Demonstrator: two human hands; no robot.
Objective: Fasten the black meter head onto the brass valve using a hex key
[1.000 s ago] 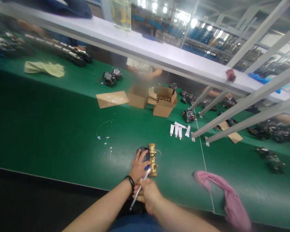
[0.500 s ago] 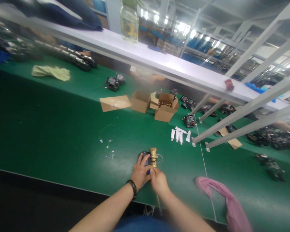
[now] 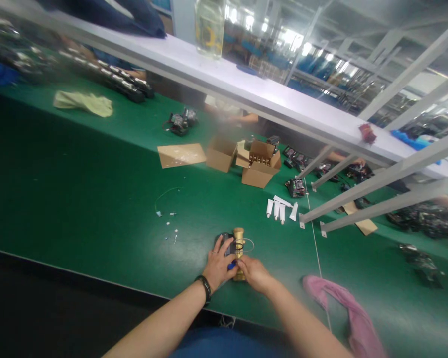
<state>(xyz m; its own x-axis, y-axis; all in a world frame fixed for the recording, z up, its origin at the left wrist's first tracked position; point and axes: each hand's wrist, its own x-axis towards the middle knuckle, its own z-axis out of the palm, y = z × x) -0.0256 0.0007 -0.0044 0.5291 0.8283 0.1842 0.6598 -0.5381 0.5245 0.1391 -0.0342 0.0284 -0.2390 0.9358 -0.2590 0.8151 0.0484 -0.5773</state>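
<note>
A brass fitting (image 3: 239, 236) joined to a dark module (image 3: 226, 240) lies on the green table near its front edge, with a thin pale wire looping out to the right. My left hand (image 3: 218, 263) rests over the dark module, fingers wrapped on it, a ring and a black wristband showing. Between the two hands a small blue part (image 3: 232, 265) shows. My right hand (image 3: 254, 272) is at the right side of the brass fitting, its thumb and index finger pinched together by the blue part; what they pinch is too small to make out.
White tubes (image 3: 276, 209), an open carton (image 3: 256, 176) and a flat cardboard piece (image 3: 181, 155) lie farther back. Small scraps sit left of centre. A pink cloth (image 3: 349, 303) is at the right. Metal posts (image 3: 358, 195) rise to a white shelf (image 3: 276, 97). Other people's arms show behind.
My right hand has shifted a little up and right and turned, uncovering the lower end of the brass fitting. My left hand stays on the module. The view has tilted slightly.
</note>
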